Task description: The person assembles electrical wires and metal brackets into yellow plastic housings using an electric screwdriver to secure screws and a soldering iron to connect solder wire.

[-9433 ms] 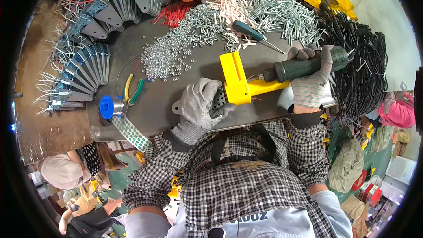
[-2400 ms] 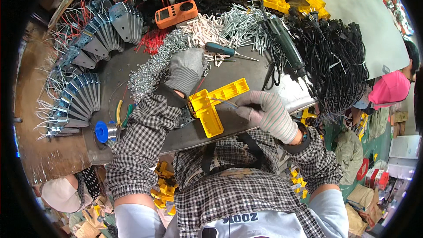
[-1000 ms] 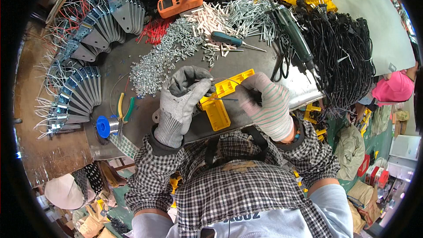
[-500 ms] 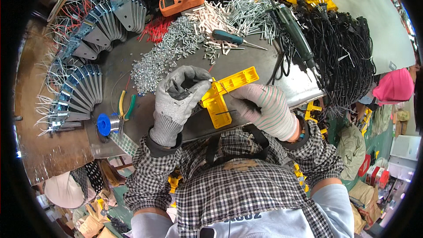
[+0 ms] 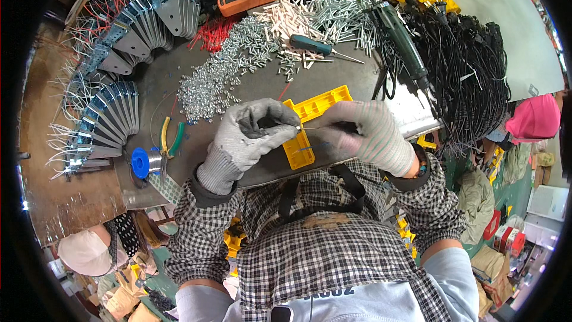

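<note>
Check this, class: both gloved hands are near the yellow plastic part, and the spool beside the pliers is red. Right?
Not red: in the head view, the spool beside the pliers is blue. The left hand and right hand are indeed near the yellow plastic part.

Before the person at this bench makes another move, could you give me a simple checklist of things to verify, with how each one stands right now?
1. Left hand pinching the small pale piece at its fingertips: ok.
2. Right hand keeping its grip on the thin wire: ok.
3. Wire joined to the pale piece: cannot tell, too small to see.
4. Yellow plastic part lying with its ribbed inside facing up: ok.
5. Dark green power screwdriver apart from both hands: ok.
6. Pliers apart from both hands, beside the blue spool: ok.
</note>
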Tool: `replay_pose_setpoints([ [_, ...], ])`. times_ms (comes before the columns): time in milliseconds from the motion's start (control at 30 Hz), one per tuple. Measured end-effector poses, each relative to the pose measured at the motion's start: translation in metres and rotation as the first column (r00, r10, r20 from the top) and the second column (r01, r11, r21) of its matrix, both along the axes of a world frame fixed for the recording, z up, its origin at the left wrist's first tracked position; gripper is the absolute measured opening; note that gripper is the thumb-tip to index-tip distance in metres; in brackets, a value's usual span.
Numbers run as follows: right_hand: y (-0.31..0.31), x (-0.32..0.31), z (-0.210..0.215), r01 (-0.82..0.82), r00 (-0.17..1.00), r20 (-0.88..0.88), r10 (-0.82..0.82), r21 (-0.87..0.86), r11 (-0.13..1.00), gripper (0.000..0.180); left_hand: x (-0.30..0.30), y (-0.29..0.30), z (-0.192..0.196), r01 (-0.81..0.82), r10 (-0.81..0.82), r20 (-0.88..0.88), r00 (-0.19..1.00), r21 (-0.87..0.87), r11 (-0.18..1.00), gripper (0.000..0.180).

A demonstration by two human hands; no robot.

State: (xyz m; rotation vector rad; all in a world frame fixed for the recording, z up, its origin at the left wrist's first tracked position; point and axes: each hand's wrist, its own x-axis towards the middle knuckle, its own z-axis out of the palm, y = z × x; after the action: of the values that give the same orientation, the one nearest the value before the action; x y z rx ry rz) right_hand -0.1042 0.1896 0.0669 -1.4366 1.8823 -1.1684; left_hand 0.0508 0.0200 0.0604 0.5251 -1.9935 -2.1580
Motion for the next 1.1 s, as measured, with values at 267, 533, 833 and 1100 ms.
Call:
replay_pose_setpoints([
  [267, 0.006, -0.002, -0.011, -0.069, 0.984, -0.157, 0.085, 0.109, 0.992, 0.027, -0.011, 0.000, 0.006, 0.293, -0.276, 0.104, 0.956, -0.233, 0.927, 0.016],
  [533, 0.023, -0.007, 0.006, 0.275, 0.834, 0.426, -0.351, 0.230, 0.933, 0.020, -0.127, -0.041, -0.047, 0.312, -0.030, 0.311, 0.950, -0.947, 0.078, 0.017],
  [833, 0.016, -0.017, 0.010, 0.524, 0.705, 0.472, -0.528, 0.154, 0.838, 0.026, -0.152, -0.035, -0.070, 0.380, 0.112, 0.365, 0.924, -0.905, -0.189, 0.014],
  [1100, 0.007, -0.024, 0.010, 0.288, 0.608, 0.742, -0.281, 0.124, 0.950, 0.027, -0.086, -0.034, 0.024, 0.063, 0.053, 0.102, 0.993, -0.865, 0.498, 0.015],
])
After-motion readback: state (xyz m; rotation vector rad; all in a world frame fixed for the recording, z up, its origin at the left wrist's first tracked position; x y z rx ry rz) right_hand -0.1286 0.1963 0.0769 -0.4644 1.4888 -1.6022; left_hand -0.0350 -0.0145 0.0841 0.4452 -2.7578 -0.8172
